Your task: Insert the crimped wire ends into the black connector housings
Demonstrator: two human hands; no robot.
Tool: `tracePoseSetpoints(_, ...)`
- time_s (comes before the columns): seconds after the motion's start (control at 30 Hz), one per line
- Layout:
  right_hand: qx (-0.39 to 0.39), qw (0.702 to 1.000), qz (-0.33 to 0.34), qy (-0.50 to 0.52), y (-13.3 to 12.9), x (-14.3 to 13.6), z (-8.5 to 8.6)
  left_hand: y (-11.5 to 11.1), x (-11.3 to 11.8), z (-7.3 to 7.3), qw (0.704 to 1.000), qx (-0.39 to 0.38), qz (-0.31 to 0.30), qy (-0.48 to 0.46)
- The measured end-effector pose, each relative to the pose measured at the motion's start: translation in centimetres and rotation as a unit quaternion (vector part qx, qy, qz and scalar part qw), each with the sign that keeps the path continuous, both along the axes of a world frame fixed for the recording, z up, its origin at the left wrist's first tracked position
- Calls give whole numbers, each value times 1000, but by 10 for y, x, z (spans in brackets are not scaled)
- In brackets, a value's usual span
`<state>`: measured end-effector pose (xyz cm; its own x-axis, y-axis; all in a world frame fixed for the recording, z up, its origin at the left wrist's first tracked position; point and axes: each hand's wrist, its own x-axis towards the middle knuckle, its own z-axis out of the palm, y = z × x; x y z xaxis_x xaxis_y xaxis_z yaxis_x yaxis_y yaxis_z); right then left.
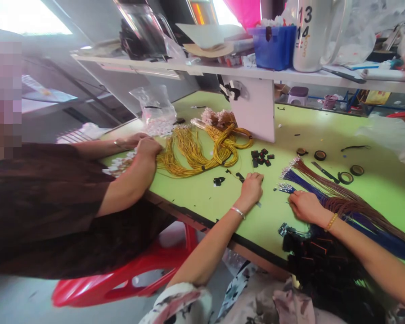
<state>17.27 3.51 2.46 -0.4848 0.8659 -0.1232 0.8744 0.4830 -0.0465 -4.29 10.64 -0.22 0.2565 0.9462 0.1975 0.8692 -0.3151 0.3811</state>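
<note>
My left hand (251, 191) is closed above the green tabletop, its fingertips turned away from me; what they hold, if anything, is hidden. A thin black piece (239, 177) shows just left of its fingers, and a cluster of small black connector housings (261, 157) lies beyond it. At the ends of a bundle of blue wires (286, 188) with pale metal tips, my right hand (303, 206) is closed on the wires. Brown wires (319, 177) lie alongside, stretching toward the right edge. Below my right hand sits a dark heap of black parts with wires (319, 249).
On the left, a co-worker's hands (148, 144) are near yellow wires (195, 157). Rolls of black tape (345, 177) and a cutter knife (325, 172) lie beyond the brown wires. A shelf (205, 68) spans the back, carrying a blue bin (275, 47) and a mug (310, 36).
</note>
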Motion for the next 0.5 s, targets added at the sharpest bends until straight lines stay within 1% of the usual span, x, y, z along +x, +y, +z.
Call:
tracePoseSetpoints(0.07, -1, 1000, 21, 12, 0, 1, 1, 9, -7, -6, 1000, -20, 12, 16)
tracePoseSetpoints(0.1, 2, 999, 25, 33, 1, 2, 2, 9, -7, -7, 1000, -20, 21, 13)
tracePoseSetpoints(0.17, 5, 994, 5, 109, 2, 5, 3, 3, -5, -5, 999, -15, 43, -13)
tracePoseSetpoints(0.23, -8, 976, -36, 215, 4, 10, 5, -6, 1, 2, 995, -12, 58, -75)
tracePoseSetpoints(0.27, -19, 962, -53, 269, 4, 12, 6, -10, 5, 6, 990, -18, 58, -128)
tracePoseSetpoints(0.3, -31, 945, -63, 318, 5, 14, 6, -15, 11, 10, 978, -36, 53, -198)
tracePoseSetpoints(0.33, -41, 930, -68, 359, 5, 15, 6, -19, 17, 14, 957, -69, 43, -278)
tracePoseSetpoints(0.37, -48, 916, -71, 391, 5, 16, 6, -23, 23, 18, 924, -121, 30, -361)
tracePoseSetpoints(0.4, -54, 906, -75, 413, 5, 16, 5, -26, 30, 21, 879, -186, 16, -439)
tracePoseSetpoints(0.47, -58, 894, -87, 435, 5, 16, 3, -32, 42, 25, 767, -313, -1, -559)
tracePoseSetpoints(0.5, -56, 892, -95, 439, 5, 15, 2, -35, 48, 25, 713, -359, -5, -603)
